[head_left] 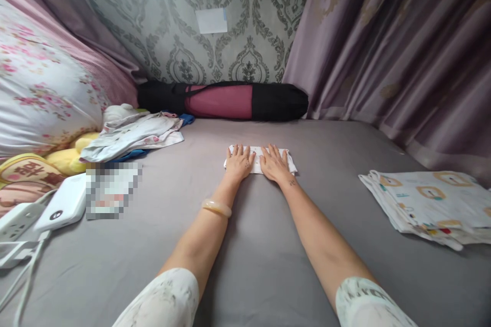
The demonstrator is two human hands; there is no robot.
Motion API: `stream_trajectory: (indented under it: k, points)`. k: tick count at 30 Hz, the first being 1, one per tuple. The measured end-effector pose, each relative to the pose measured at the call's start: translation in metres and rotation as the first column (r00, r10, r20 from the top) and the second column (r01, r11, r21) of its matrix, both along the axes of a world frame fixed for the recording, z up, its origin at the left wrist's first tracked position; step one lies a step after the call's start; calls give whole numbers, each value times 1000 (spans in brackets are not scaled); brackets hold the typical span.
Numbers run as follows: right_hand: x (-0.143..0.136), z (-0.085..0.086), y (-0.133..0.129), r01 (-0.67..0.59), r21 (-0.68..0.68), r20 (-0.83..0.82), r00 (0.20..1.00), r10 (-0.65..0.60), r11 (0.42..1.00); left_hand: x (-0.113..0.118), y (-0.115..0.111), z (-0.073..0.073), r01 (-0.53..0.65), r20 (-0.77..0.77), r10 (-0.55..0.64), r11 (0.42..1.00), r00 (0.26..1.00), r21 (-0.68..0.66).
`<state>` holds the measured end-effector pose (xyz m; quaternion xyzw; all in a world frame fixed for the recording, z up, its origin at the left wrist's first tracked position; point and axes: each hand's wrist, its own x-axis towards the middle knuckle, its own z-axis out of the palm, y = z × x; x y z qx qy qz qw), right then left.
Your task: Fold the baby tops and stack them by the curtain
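A small folded white cloth (256, 159) with a sparse dark print lies flat on the grey sheet (245, 225). My left hand (239, 161) rests palm down on its left part, fingers spread. On the right part of the cloth lies my right hand (274, 162), also palm down with its fingers apart. Both hands press on the cloth without gripping it, and they hide much of its surface. Its exact kind cannot be made out.
To the right lies a stack of folded printed cloths (429, 204). Crumpled clothes (138, 135) lie at the left, near a white power bank (63, 202) and a power strip (21, 219) with cables. A black and maroon bag (218, 101) lines the back wall.
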<state>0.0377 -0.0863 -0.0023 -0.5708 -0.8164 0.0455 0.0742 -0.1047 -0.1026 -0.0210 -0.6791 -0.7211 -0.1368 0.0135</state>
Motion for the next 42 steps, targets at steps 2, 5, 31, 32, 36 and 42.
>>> stream_trajectory:
  k: [2,5,31,32,36,42]
  points:
    - [0,-1,0,3,0,-8,1000,-3,1000,0,0,-1,-2,0,2,1000,1000,-27]
    - [1,-1,2,-1,-18,-16,1000,1,1000,0,-1,2,-2,-10,2,999,1000,-36]
    - [29,-9,19,159,-36,40,987,-158,987,-19,-6,14,-91,158,102,993,982,-74]
    - [29,-11,19,160,-34,39,987,-158,987,-20,-6,12,-84,152,95,993,984,-81]
    - [30,-10,21,157,-56,28,987,-155,986,-22,-5,10,-66,153,79,994,985,-91]
    - [19,5,15,147,-39,8,989,-147,988,-25,-2,16,-84,302,92,996,949,-38]
